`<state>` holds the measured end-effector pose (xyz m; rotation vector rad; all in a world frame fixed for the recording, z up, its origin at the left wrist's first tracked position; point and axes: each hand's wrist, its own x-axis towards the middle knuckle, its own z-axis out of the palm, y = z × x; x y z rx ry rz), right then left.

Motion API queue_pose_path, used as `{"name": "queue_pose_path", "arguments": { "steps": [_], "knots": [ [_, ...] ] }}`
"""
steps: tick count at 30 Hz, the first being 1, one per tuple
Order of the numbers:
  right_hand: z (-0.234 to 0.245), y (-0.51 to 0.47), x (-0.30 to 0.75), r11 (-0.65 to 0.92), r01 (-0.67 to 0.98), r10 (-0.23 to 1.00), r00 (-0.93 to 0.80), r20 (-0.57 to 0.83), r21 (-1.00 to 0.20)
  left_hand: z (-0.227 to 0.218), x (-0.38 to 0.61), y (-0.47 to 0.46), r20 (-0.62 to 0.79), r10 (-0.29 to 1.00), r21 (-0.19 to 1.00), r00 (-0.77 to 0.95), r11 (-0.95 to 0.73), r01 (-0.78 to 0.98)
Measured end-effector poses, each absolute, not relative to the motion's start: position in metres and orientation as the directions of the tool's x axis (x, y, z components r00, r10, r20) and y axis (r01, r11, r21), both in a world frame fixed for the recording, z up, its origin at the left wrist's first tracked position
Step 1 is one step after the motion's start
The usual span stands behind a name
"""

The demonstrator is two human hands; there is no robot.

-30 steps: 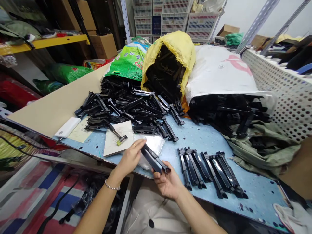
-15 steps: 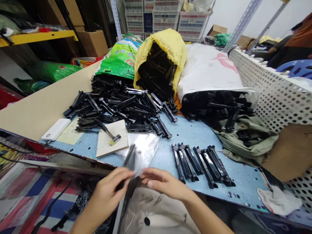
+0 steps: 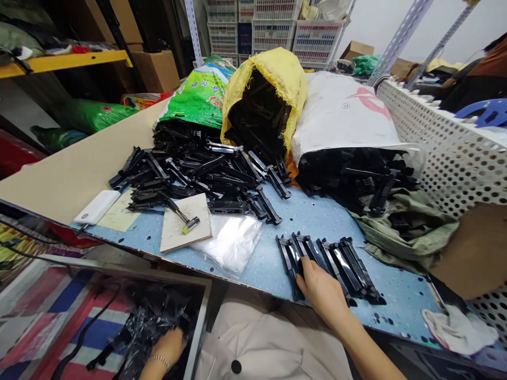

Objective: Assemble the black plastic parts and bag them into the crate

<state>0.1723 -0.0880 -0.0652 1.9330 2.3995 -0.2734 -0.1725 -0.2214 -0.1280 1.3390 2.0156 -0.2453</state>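
My right hand [image 3: 322, 290] is at the row of long black plastic parts [image 3: 343, 266] near the table's front edge. Its thumb and fingers close around one part on the left side of the row. Lower left, my left hand [image 3: 168, 348] reaches into an open box [image 3: 203, 301] beside the table. Black parts in clear plastic bags [image 3: 148, 316] fill that box, and my left fingers are blurred and partly hidden among them. A stack of clear plastic bags [image 3: 233, 245] lies flat between the row and a small board [image 3: 186, 224].
A hammer [image 3: 180, 215] rests on the board. Behind is a heap of loose black parts [image 3: 198, 177], spilling from green [image 3: 194, 100], yellow [image 3: 297, 74] and white sacks [image 3: 340, 111]. A perforated panel [image 3: 447, 142] borders the right side. One white glove [image 3: 459, 330] lies front right.
The hands were together at the table's front with a blurred black part and clear plastic. Now they are apart: left down in the box, right over at the row.
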Motion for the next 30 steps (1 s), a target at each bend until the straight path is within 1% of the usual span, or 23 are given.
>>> {"name": "queue_pose_path", "arguments": {
  "steps": [2,3,4,5,6,7,8,9,10,12,13,14,16,18,21,27,30],
  "knots": [
    [-0.067,-0.082,0.171,0.133,0.956,0.966,-0.184,-0.184,-0.262,-0.111,-0.157,-0.191,-0.537,0.816,0.249,-0.212,0.394,0.885],
    [-0.068,-0.079,0.171,0.094,0.925,0.965,-0.175,-0.194,-0.367,-0.101,-0.146,-0.175,-0.378,0.906,0.3,-0.19,0.314,0.901],
    [-0.07,-0.076,0.169,0.05,0.873,0.964,-0.169,-0.204,-0.485,-0.09,-0.133,-0.158,-0.184,0.973,0.354,-0.137,0.196,0.915],
    [-0.071,-0.074,0.168,-0.001,0.796,0.962,-0.165,-0.219,-0.605,-0.08,-0.119,-0.142,-0.013,0.997,0.382,-0.074,0.073,0.921],
    [-0.072,-0.072,0.165,-0.059,0.695,0.956,-0.168,-0.242,-0.717,-0.072,-0.107,-0.126,0.114,0.993,0.38,-0.006,-0.039,0.924],
    [-0.073,-0.072,0.162,-0.12,0.576,0.947,-0.178,-0.268,-0.808,-0.065,-0.097,-0.112,0.182,0.982,0.379,0.052,-0.119,0.918],
    [-0.073,-0.072,0.16,-0.178,0.452,0.937,-0.193,-0.29,-0.874,-0.062,-0.09,-0.1,0.209,0.975,0.399,0.082,-0.161,0.903],
    [-0.073,-0.073,0.157,-0.226,0.334,0.929,-0.21,-0.306,-0.915,-0.06,-0.086,-0.088,0.201,0.976,0.453,0.085,-0.169,0.875],
    [-0.071,-0.075,0.154,-0.264,0.23,0.922,-0.225,-0.315,-0.937,-0.061,-0.087,-0.079,0.16,0.986,0.556,0.051,-0.133,0.82],
    [-0.066,-0.077,0.15,-0.318,0.068,0.914,-0.241,-0.325,-0.946,-0.066,-0.095,-0.064,0.018,0.998,0.786,-0.054,0.019,0.618],
    [-0.063,-0.078,0.148,-0.345,0.002,0.909,-0.25,-0.334,-0.939,-0.069,-0.101,-0.059,-0.06,0.994,0.861,-0.091,0.098,0.498],
    [-0.059,-0.078,0.145,-0.376,-0.062,0.899,-0.265,-0.348,-0.924,-0.071,-0.108,-0.056,-0.128,0.985,0.903,-0.112,0.163,0.397],
    [-0.053,-0.077,0.138,-0.446,-0.18,0.87,-0.316,-0.378,-0.877,-0.075,-0.118,-0.053,-0.212,0.971,0.929,-0.112,0.235,0.285],
    [-0.048,-0.073,0.128,-0.501,-0.281,0.841,-0.381,-0.384,-0.819,-0.077,-0.123,-0.055,-0.245,0.964,0.938,-0.103,0.262,0.227],
    [-0.046,-0.067,0.109,-0.541,-0.396,0.816,-0.459,-0.351,-0.742,-0.078,-0.123,-0.058,-0.261,0.957,0.95,-0.126,0.278,0.142],
    [-0.055,-0.058,0.078,-0.618,-0.486,0.764,-0.558,-0.325,-0.618,-0.08,-0.118,-0.06,-0.226,0.955,0.968,-0.19,0.242,0.064],
    [-0.059,-0.053,0.069,-0.621,-0.48,0.76,-0.561,-0.328,-0.62,-0.079,-0.119,-0.061,-0.197,0.956,0.976,-0.219,0.213,0.054]
  ]
}}
